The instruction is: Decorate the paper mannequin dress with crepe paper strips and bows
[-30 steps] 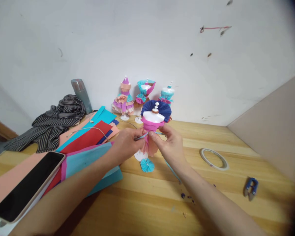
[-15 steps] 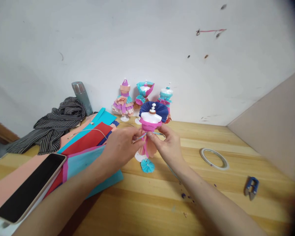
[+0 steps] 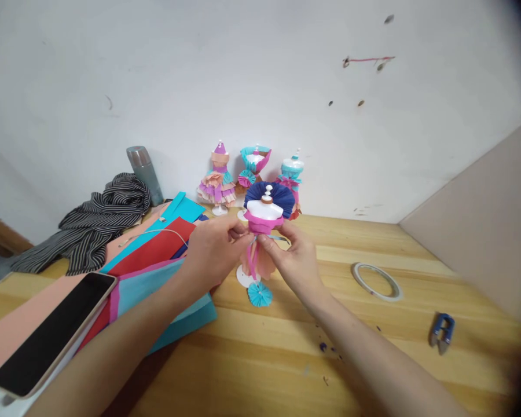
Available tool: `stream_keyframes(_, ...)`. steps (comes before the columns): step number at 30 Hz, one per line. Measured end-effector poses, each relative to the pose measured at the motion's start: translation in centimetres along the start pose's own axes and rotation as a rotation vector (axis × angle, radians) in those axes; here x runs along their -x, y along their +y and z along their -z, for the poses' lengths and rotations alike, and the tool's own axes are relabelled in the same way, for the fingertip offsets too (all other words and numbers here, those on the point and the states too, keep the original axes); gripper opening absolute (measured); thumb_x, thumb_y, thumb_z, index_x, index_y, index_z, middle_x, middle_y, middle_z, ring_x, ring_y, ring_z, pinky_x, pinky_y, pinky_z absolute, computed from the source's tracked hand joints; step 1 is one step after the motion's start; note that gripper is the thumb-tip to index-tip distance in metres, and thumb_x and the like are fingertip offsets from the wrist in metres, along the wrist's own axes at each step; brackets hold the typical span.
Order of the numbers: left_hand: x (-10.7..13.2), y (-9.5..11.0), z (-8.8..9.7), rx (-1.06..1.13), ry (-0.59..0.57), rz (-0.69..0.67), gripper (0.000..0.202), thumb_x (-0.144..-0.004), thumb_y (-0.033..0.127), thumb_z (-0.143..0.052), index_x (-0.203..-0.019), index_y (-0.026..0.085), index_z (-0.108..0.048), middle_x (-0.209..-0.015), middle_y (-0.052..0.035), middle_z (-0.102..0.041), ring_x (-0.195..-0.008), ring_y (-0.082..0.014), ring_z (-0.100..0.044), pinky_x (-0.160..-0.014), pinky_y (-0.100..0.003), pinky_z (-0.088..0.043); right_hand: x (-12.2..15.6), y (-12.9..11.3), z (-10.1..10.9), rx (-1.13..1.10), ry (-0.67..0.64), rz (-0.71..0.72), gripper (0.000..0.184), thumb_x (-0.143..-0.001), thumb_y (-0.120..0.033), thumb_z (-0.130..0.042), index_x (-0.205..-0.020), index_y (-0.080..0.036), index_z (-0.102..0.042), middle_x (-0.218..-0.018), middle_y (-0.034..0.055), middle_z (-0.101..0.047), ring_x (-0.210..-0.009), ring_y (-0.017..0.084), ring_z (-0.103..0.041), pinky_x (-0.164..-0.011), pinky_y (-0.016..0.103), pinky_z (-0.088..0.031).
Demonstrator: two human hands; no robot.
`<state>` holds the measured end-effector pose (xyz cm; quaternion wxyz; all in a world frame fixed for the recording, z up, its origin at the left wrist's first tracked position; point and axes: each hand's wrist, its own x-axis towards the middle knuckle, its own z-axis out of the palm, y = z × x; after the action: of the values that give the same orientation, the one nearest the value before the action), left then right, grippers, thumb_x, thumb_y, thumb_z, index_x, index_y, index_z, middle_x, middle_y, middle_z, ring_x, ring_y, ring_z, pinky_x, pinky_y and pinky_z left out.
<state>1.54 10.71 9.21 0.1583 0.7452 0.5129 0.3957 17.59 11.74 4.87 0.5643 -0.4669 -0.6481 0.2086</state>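
A small white dress form (image 3: 264, 210) stands upright between my hands, dressed in crepe paper: a pink bodice (image 3: 264, 223), a peach skirt (image 3: 264, 262) and a pleated navy fan collar (image 3: 282, 197). My left hand (image 3: 215, 246) pinches at the left side of the waist, where a thin pale-blue ribbon (image 3: 280, 238) runs around the form. My right hand (image 3: 297, 258) grips the waist from the right, thumb pressed on the front. The fingers hide part of the ribbon. A turquoise pleated paper rosette (image 3: 259, 294) lies before the white base (image 3: 245, 276).
Dressed forms stand along the wall, a layered-skirt one (image 3: 218, 179) leftmost. Left are crepe paper sheets (image 3: 156, 249), a phone (image 3: 54, 336), a striped cloth (image 3: 104, 214) and a flask (image 3: 145, 174). Right are a tape roll (image 3: 375, 282) and thread snips (image 3: 441, 332).
My left fingers have drawn in closer to the waist, and less ribbon shows beside them. My right hand keeps its grip. The whole view has shifted slightly.
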Motion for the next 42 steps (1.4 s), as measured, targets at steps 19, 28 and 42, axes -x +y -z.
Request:
stream_keyframes(19, -2.0, -1.7, -1.4, 0.203, -0.05, -0.092, 0.01, -0.069, 0.023, -0.072, -0.076, 0.016, -0.068, -0.071, -0.0002, -0.063, -0.064, -0.0128, -0.056, -0.056, -0.023, -0.042, 0.0, 0.9, 0.2, -0.078, -0.07, -0.007, 0.019, -0.077, -0.031, -0.065, -0.092, -0.02, -0.067, -0.094, 0.0061, -0.071, -0.092, 0.024, -0.063, -0.086, 0.039, -0.046)
stream_keyframes(28, -2.0, -2.0, -1.5, 0.141, -0.014, -0.193, 0.008, -0.073, 0.022, -0.068, -0.069, 0.016, -0.07, -0.068, -0.0016, -0.063, -0.067, -0.0134, -0.054, -0.061, -0.024, -0.043, 0.1, 1.1, 0.3, -0.13, -0.095, -0.021, 0.019, -0.077, -0.03, -0.065, -0.093, -0.02, -0.066, -0.096, 0.0059, -0.071, -0.093, 0.023, -0.063, -0.087, 0.039, -0.046)
stream_keyframes(42, -2.0, -2.0, -1.8, 0.125, -0.005, -0.206, 0.006, -0.074, 0.021, -0.068, -0.074, 0.016, -0.07, -0.072, -0.0023, -0.064, -0.07, -0.0143, -0.057, -0.063, -0.025, -0.043, -0.1, 0.8, 1.0, -0.141, -0.171, -0.008, 0.025, -0.078, -0.036, -0.064, -0.095, -0.02, -0.068, -0.099, 0.0077, -0.071, -0.098, 0.024, -0.063, -0.092, 0.041, -0.045)
